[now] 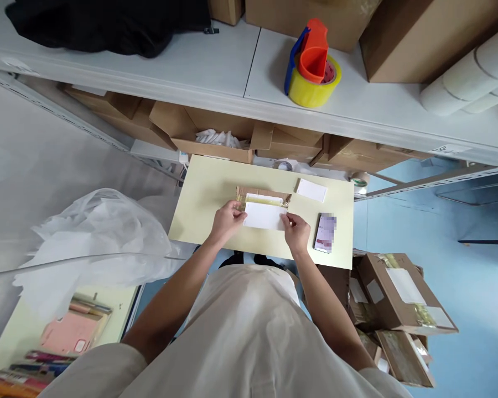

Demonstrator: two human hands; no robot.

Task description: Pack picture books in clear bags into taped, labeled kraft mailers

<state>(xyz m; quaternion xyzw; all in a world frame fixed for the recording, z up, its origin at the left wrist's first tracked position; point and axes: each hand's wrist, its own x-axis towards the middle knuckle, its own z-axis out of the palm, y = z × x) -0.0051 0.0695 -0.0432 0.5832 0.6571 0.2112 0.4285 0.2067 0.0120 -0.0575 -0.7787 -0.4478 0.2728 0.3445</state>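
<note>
Both of my hands grip a white paper label (265, 216) by its sides, fingers pinched on its edges. My left hand (227, 221) is at the left edge and my right hand (295, 229) at the right edge. Just behind the label lies a small brown cardboard package (241, 193) with shiny tape on it, and the label covers its near part. A second white label (311, 189) rests on the pale yellow table (203, 190), beyond my right hand. To the right of that hand a phone (325, 232) lies with its screen lit, partly blurred out.
On the grey shelf (216, 66) above sits a red and blue tape dispenser (313, 52) with yellow tape. Open cardboard boxes (216, 148) stand under it. Taped cartons (373, 287) are piled at the right, and a large clear plastic bag (108, 237) bulges at the left.
</note>
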